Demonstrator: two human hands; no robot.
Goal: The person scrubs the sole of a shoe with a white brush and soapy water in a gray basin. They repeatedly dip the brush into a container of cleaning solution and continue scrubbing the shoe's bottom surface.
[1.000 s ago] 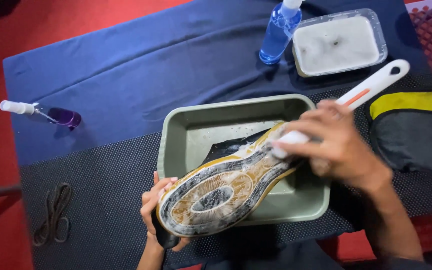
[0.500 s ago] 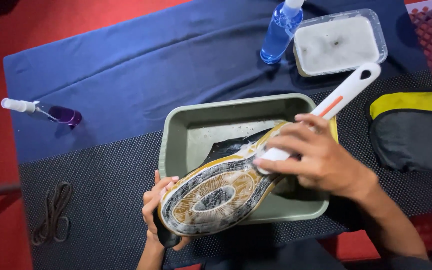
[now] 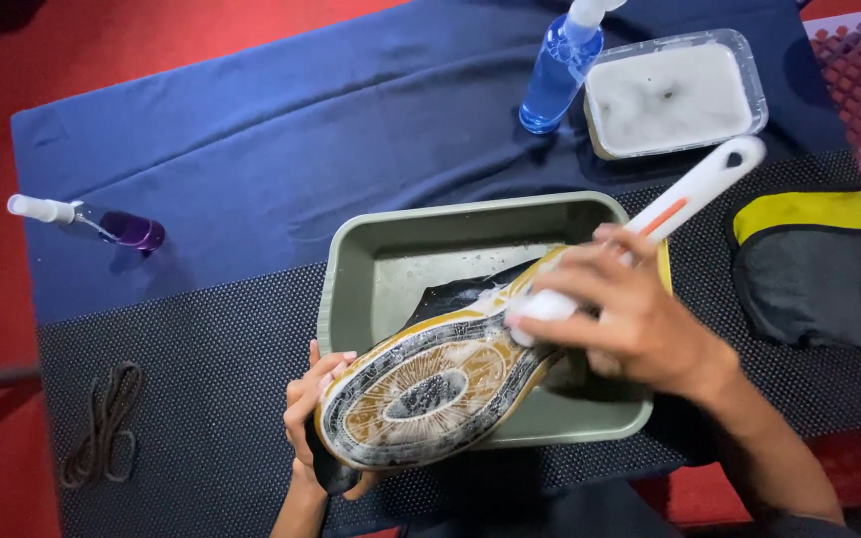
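A dark blue cloth (image 3: 251, 149) covered the far part of the table, and a black dotted rubber mat (image 3: 181, 399) lay over its near part. On the mat sat a grey-green rectangular plastic tub (image 3: 351, 269), with a little wet foam on its floor. Across the tub's near rim lay an upturned shoe with a patterned white, tan and black rubber sole (image 3: 421, 394), heel end toward the person and toe end over the basin, the sole facing up and wet with suds.

The right hand (image 3: 640, 319) was closed firmly round a long white plastic scrubbing brush with an orange stripe on its handle (image 3: 700, 189); the fingers wrapped the lower handle, and the brush head pressed against the middle of the sole. The handle's free end pointed up and away to the right. The left hand (image 3: 316, 418) cupped the heel from below, fingers curled over the sole's edge and pinching it steady.

To the right lay a folded dark grey and yellow cloth (image 3: 809, 269). Behind the tub stood a clear rectangular container of foamy water (image 3: 675, 95) and just beside it a blue plastic spray bottle (image 3: 560, 70). A small purple spray bottle (image 3: 102, 224) lay on its side at far left, and a dark coiled shoelace (image 3: 102, 423) rested on the mat's left edge.
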